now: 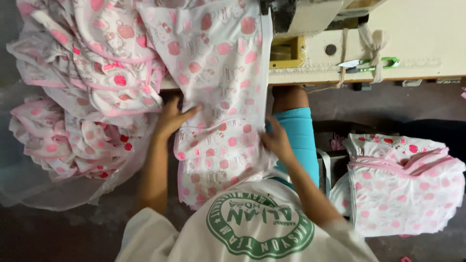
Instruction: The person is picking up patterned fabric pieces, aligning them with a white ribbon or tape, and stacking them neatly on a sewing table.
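A white fabric piece (218, 87) printed with pink spots and trimmed in pink hangs from the sewing table (427, 43) down over my lap. My left hand (172, 116) lies flat on the fabric's left edge, fingers spread toward the middle. My right hand (275, 139) grips the fabric's right edge near my knee, fingers closed on the cloth. The sewing machine (301, 14) stands at the top, just right of the fabric.
A heap of the same pink-printed pieces (82, 97) spills off the table at left onto clear plastic sheeting (43, 189). A folded stack of finished pieces (403, 184) sits at right. Green-handled snips (371, 63) lie on the table.
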